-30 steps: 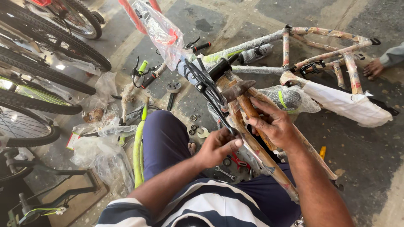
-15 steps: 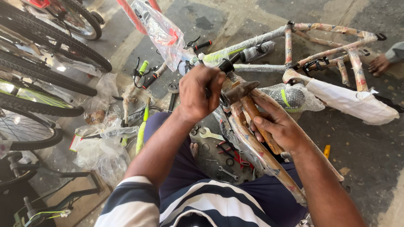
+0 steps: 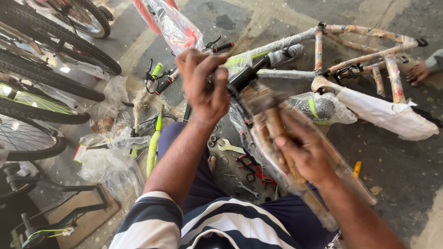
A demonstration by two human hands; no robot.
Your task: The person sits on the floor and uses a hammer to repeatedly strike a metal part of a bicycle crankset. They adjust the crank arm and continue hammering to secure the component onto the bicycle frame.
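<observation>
Over your lap, your left hand [image 3: 203, 85] pinches the black stem [image 3: 244, 77] steady while right-hand fingers [image 3: 288, 147] clamp the hammer handle [image 3: 277, 131].

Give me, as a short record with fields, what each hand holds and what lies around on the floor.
left hand: raised, gripping the black end of the wrapped bicycle part
right hand: holding a wooden-handled hammer
floor tools: wrench, red-handled pliers
nearby: wrapped bicycle frame, bicycle wheels at left
another person's hand: resting by the frame's far end
</observation>
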